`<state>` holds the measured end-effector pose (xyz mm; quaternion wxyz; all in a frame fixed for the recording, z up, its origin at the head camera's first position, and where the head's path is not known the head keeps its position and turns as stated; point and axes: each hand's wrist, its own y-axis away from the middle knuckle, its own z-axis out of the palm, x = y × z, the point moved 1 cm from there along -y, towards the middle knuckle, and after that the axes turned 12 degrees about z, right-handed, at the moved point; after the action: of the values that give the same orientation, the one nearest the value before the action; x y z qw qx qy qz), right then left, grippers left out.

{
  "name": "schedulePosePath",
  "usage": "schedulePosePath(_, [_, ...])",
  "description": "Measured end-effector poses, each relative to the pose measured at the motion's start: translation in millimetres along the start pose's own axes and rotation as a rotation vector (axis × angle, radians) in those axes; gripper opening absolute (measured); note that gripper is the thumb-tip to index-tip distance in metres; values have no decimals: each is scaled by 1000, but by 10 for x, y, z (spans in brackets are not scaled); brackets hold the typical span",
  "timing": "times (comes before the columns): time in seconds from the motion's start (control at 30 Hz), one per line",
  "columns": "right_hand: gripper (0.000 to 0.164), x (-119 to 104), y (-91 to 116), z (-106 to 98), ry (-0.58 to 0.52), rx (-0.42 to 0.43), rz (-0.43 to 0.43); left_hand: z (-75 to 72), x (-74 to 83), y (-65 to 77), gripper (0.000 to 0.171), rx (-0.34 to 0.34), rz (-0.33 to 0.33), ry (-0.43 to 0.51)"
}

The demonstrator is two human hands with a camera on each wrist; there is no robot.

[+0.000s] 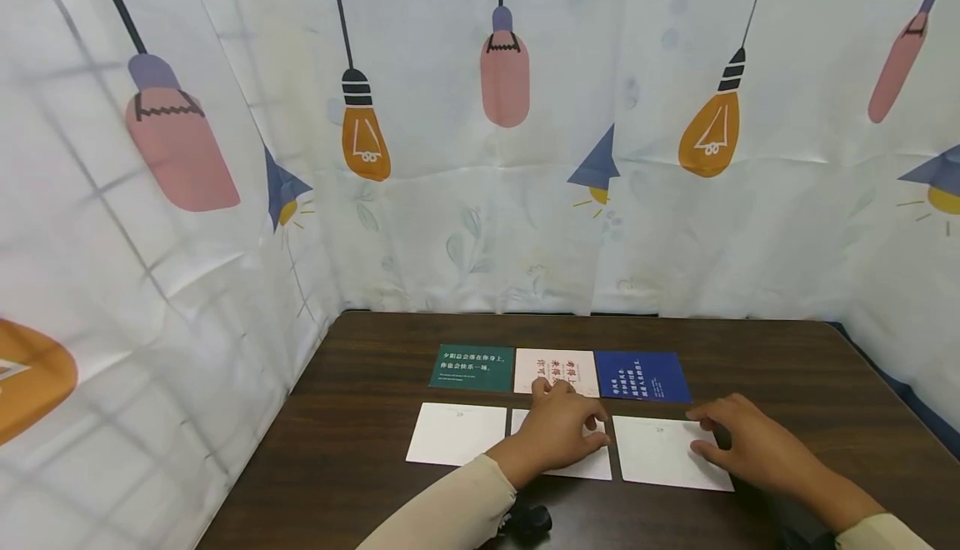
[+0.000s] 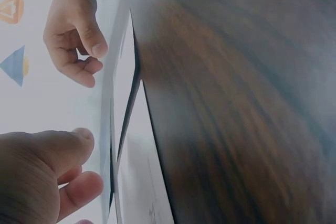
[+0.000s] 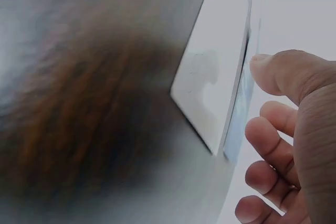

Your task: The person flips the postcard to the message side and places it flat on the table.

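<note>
My left hand (image 1: 557, 429) hovers over the middle white card (image 1: 592, 468), covering much of it, its fingertips overlapping the red-lettered pale card (image 1: 532, 361) behind. In the left wrist view, the thumb and fingers of that hand (image 2: 39, 169) are loosely bent with nothing between them. Over the right edge of the right white card (image 1: 652, 457) is my right hand (image 1: 750, 442), thumb and fingers apart. The right wrist view shows this hand (image 3: 315, 124) loosely curled and holding nothing. Left of my left hand lies another white card (image 1: 453, 440).
A green card (image 1: 472, 367) and a blue card (image 1: 643, 375) flank the pale card in the back row. All the cards lie on a dark wooden table (image 1: 360, 417). A small black object (image 1: 531, 521) is beside the left sleeve. Patterned curtains (image 1: 442, 225) surround the table.
</note>
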<state>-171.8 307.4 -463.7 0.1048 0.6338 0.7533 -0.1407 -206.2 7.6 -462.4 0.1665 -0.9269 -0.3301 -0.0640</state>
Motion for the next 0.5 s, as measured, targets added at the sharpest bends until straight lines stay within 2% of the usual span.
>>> schedulePosePath(0.2, [40,-49,-94,17,20,9,-38,-24,-96,63,20,4,-21,18])
schedulePosePath(0.3, [40,-108,-149,41,27,8,-15,-30,-155,94,21,9,-24,33])
schedulePosePath(0.5, [45,-252,-260,73,12,3,-19,-46,-280,171,23,17,-23,35])
